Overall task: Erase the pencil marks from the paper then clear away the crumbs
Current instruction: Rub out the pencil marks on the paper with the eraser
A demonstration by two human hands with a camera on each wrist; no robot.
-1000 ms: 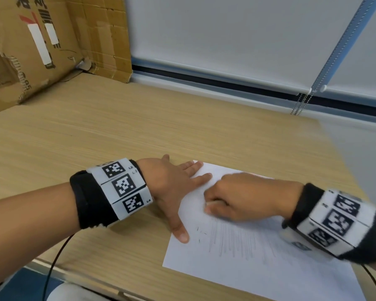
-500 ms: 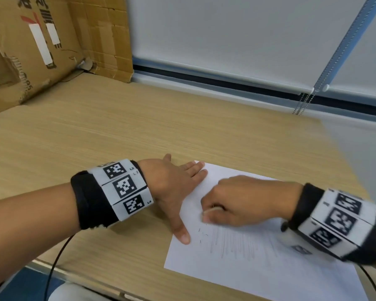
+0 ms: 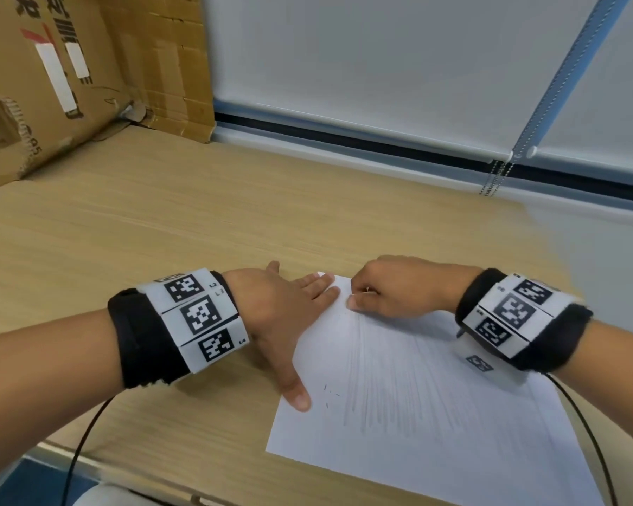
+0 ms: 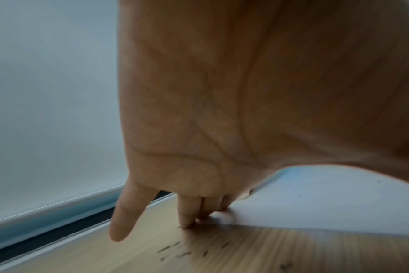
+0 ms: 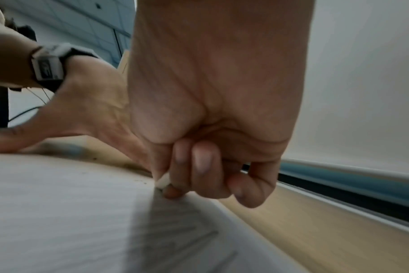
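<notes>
Erasing step in hand, judged roughly mid-way. Paper (image 3: 435,414) lies flat on the wooden surface (image 3: 198,231), near its front edge; faint grey pencil marks (image 3: 391,388) are spread across the middle of the sheet. Left hand (image 3: 282,315) is laid flat with fingers spread, pressing the sheet's left edge and far corner down. Right hand (image 3: 399,290) has its grip pinched round a small white eraser (image 5: 163,182), thumb and curled fingers closed on it, tip touching the paper near the far left corner. Dark crumbs (image 4: 175,251) are seen on the surface beside the sheet, with a few specks on the paper too. For a clean result: the sheet should be kept pinned close to the rubbing zone, strokes kept short and run away from the holding hand so the paper is not buckled, and pressure kept moderate. Remaining marks toward the near side should be covered before any crumbs are swept.
</notes>
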